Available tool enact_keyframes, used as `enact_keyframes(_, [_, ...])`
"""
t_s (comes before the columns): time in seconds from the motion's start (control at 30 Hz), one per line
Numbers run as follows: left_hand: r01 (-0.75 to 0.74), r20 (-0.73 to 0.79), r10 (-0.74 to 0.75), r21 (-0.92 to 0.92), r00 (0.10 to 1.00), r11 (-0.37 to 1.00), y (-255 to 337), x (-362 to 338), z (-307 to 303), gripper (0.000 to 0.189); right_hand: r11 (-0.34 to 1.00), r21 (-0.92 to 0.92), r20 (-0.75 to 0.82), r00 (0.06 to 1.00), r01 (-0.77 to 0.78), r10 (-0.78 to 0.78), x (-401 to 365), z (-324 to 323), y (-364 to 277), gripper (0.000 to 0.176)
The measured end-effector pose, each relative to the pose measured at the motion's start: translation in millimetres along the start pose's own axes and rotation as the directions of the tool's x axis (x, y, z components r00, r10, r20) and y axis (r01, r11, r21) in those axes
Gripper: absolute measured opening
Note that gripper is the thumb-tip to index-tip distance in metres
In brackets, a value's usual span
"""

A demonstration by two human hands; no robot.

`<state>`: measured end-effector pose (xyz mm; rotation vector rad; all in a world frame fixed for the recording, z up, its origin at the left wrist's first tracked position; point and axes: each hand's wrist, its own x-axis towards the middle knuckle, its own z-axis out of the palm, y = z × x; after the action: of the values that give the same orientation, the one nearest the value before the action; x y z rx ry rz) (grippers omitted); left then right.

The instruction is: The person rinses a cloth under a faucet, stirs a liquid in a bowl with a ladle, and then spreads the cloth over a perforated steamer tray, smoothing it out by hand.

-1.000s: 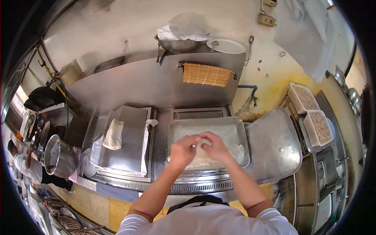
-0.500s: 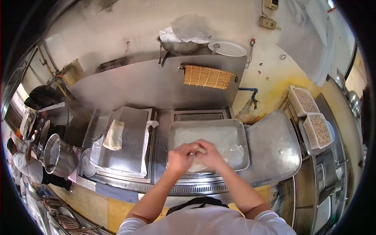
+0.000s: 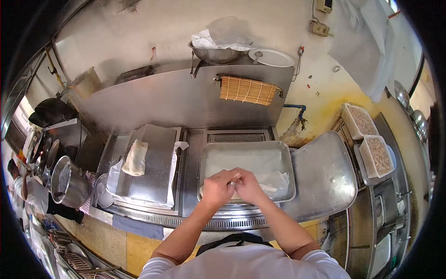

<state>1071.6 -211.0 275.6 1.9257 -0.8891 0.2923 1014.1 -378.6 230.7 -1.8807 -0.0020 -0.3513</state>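
My left hand (image 3: 218,187) and my right hand (image 3: 250,187) meet over the front of a rectangular metal tray (image 3: 291,162). Fingers of both are closed together around something small that I cannot make out. Pale liquid or a pale sheet covers the tray's bottom, and crumpled whitish, translucent pieces (image 3: 276,181) lie at its right side. A ring shows on a finger of my left hand.
Left of the tray, a folded cloth (image 3: 135,158) lies on a metal lid (image 3: 155,162). A large metal sheet (image 3: 325,176) stands at the right, beside two white baskets (image 3: 360,122) of pale food. A person (image 3: 35,195) works at far left near a big pot (image 3: 68,181).
My hands stay over the tray and have turned slightly, their fingers closer together. At far left the other person has shifted a little.
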Motion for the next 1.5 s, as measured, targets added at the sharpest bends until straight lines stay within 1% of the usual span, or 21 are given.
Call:
enact_keyframes(0.07, [-0.031, -0.053, 0.032, 0.021, 0.998, 0.999, 8.4, 10.8, -23.3, 0.026, 0.982, 0.044, 0.098, 0.979, -0.184, 0.179, -10.7, 12.2, 27.8, 0.021])
enact_keyframes(0.13, [0.074, -0.216, -0.087, -0.066, 0.972, 0.995, -8.3, 17.8, -63.4, 0.035, 0.918, -0.320, -0.121, 0.972, -0.232, 0.203, -26.6, -19.2, 101.6, 0.020])
enact_keyframes(0.2, [0.159, -0.258, -0.168, -0.057, 0.951, 0.986, -14.4, 15.8, -76.5, 0.040, 0.802, -0.559, -0.057, 0.974, -0.212, 0.218, -33.9, -65.0, 126.9, 0.021])
enact_keyframes(0.3, [0.213, -0.183, -0.211, -0.013, 0.960, 0.977, -43.4, -16.0, -41.0, 0.041, 0.758, -0.633, 0.010, 0.977, -0.159, 0.213, -25.4, -67.4, 100.5, 0.022])
enact_keyframes(0.43, [0.009, 0.009, -0.009, -0.003, 1.000, 1.000, -10.7, -20.0, 8.4, 0.037, 0.998, -0.062, 0.042, 0.999, -0.012, 0.015, -3.7, 3.5, -8.3, 0.029])
enact_keyframes(0.53, [-0.064, -0.099, 0.069, 0.056, 0.993, 0.996, -3.0, -3.4, -29.7, 0.035, 0.949, -0.214, 0.137, 0.955, -0.232, 0.264, -8.3, 3.2, 11.2, 0.031])
enact_keyframes(0.6, [0.057, -0.321, -0.079, -0.077, 0.944, 0.995, -24.5, 3.2, -67.8, 0.035, 0.868, -0.386, -0.093, 0.949, -0.312, 0.300, -25.6, -28.4, 114.9, 0.031])
enact_keyframes(0.63, [0.222, -0.327, -0.239, -0.089, 0.914, 0.971, -19.1, 9.1, -91.8, 0.038, 0.790, -0.525, -0.050, 0.938, -0.317, 0.343, -31.7, -61.8, 127.0, 0.031])
enact_keyframes(0.7, [0.195, -0.341, -0.213, -0.085, 0.916, 0.977, -42.0, -3.1, -85.7, 0.037, 0.705, -0.649, -0.015, 0.931, -0.286, 0.364, -28.0, -81.7, 130.2, 0.030])
enact_keyframes(0.77, [0.255, -0.198, -0.261, -0.055, 0.945, 0.965, -42.1, -12.9, -60.6, 0.037, 0.720, -0.644, -0.027, 0.949, -0.257, 0.314, -26.0, -84.2, 114.1, 0.028])
enact_keyframes(0.8, [0.229, -0.124, -0.232, -0.040, 0.965, 0.973, -40.7, -17.8, -41.2, 0.037, 0.824, -0.551, -0.025, 0.989, -0.133, 0.143, -19.2, -70.7, 88.5, 0.027])
enact_keyframes(0.9, [-0.033, 0.010, 0.033, 0.011, 0.999, 0.999, -10.8, -16.0, 3.0, 0.031, 0.985, -0.064, -0.088, 0.982, 0.162, -0.167, -0.4, -0.1, -13.6, 0.019])
enact_keyframes(1.0, [0.011, -0.047, -0.014, -0.045, 0.999, 0.999, 10.9, 4.2, -29.9, 0.030, 0.974, -0.142, 0.083, 0.979, -0.175, 0.188, -12.3, 8.8, 18.1, 0.017])
enact_keyframes(1.13, [0.109, -0.323, -0.124, -0.065, 0.938, 0.992, -29.6, 13.0, -85.2, 0.020, 0.819, -0.540, -0.131, 0.980, -0.195, 0.147, -49.0, -74.7, 156.4, 0.023])
enact_keyframes(1.2, [0.127, -0.343, -0.184, -0.181, 0.921, 0.975, -48.4, 9.4, -77.8, 0.025, 0.780, -0.559, -0.090, 0.956, -0.281, 0.280, -45.4, -84.5, 136.7, 0.024])
enact_keyframes(1.23, [0.125, -0.245, -0.162, -0.161, 0.956, 0.979, -52.2, 8.5, -68.0, 0.024, 0.753, -0.572, -0.074, 0.935, -0.325, 0.347, -42.7, -92.0, 115.9, 0.025])
enact_keyframes(1.3, [0.049, -0.087, -0.065, -0.176, 0.994, 0.983, -50.2, 8.1, -34.2, 0.017, 0.915, -0.402, -0.068, 0.998, -0.028, 0.001, -20.8, -65.0, 60.0, 0.020])
enact_keyframes(1.33, [-0.025, -0.030, 0.019, -0.210, 0.999, 0.977, -44.3, 11.6, -17.5, 0.012, 0.980, -0.201, -0.071, 0.997, 0.001, -0.015, -7.7, -44.9, 27.6, 0.018])
enact_keyframes(1.37, [0.071, 0.023, -0.067, -0.260, 0.997, 0.963, -31.5, 19.4, -5.8, 0.011, 0.999, 0.008, -0.079, 0.996, 0.033, -0.032, 4.5, -31.2, 0.1, 0.018])
enact_keyframes(1.47, [0.276, 0.170, -0.225, -0.398, 0.959, 0.875, -9.3, 34.0, 11.4, 0.014, 0.928, 0.062, 0.106, 0.927, -0.368, 0.360, 23.6, -29.5, -41.4, 0.019])
enact_keyframes(1.5, [0.292, 0.196, -0.225, -0.451, 0.954, 0.843, -11.2, 34.6, 14.6, 0.018, 0.938, 0.103, 0.059, 0.944, -0.330, 0.325, 22.3, -31.0, -43.2, 0.018])
